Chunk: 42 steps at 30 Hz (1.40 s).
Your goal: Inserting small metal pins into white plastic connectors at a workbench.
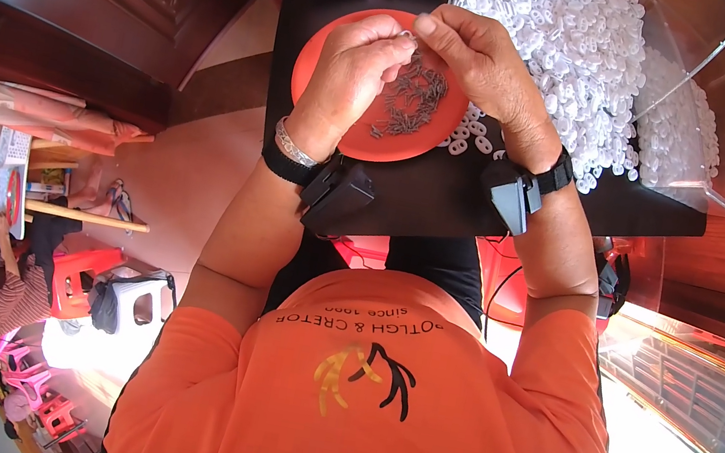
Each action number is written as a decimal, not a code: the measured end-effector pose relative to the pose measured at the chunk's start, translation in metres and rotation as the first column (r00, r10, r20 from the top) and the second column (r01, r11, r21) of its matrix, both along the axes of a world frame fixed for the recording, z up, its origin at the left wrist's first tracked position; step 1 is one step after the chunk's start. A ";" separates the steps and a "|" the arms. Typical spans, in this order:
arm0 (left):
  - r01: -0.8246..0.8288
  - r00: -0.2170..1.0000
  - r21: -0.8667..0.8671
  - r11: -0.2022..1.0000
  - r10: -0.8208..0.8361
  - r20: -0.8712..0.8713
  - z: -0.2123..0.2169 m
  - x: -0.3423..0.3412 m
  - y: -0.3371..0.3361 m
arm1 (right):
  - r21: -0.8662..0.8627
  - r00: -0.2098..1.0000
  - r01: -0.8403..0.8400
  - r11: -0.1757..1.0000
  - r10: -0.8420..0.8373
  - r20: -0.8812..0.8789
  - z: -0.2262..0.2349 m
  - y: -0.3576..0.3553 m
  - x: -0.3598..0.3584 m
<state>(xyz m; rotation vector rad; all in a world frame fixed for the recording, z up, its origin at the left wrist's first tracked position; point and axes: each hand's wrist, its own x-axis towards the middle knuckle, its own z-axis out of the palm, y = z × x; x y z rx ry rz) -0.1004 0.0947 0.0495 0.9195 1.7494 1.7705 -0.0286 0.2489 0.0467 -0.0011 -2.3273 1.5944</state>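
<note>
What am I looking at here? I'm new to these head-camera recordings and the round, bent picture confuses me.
The picture comes from a wide fisheye camera on a person's head, looking down; hence the curved edges and the orange shirt below. Both forearms reach up from the bottom, each with a black wrist device. On the black table lies an orange plate with small dark metal pieces, and to the right a heap of small white plastic rings beside a clear tray. The left hand and right hand meet above the plate, pinching one tiny piece between their fingertips. Another person sits far left.
</note>
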 end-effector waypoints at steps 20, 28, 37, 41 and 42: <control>0.040 0.991 0.013 0.999 -0.041 0.130 0.002 0.001 -0.003 | -0.151 0.997 -0.068 0.986 0.064 -0.033 -0.002 -0.001 -0.001; -0.026 0.996 0.060 0.998 0.021 0.089 -0.001 0.008 0.000 | -0.154 1.000 -0.005 0.988 0.005 0.000 -0.002 -0.007 0.001; -0.006 0.994 0.041 0.999 0.002 0.108 -0.003 0.008 0.002 | -0.037 0.999 -0.028 0.999 0.027 -0.044 -0.009 0.002 -0.001; -0.047 0.995 0.012 0.999 0.045 0.093 -0.004 0.005 0.004 | -0.070 0.998 0.013 0.997 -0.017 -0.062 0.005 0.006 0.003; -0.043 0.995 0.046 0.998 0.039 0.088 -0.004 0.005 0.004 | -0.038 0.996 0.084 0.996 -0.085 -0.034 0.010 0.011 0.006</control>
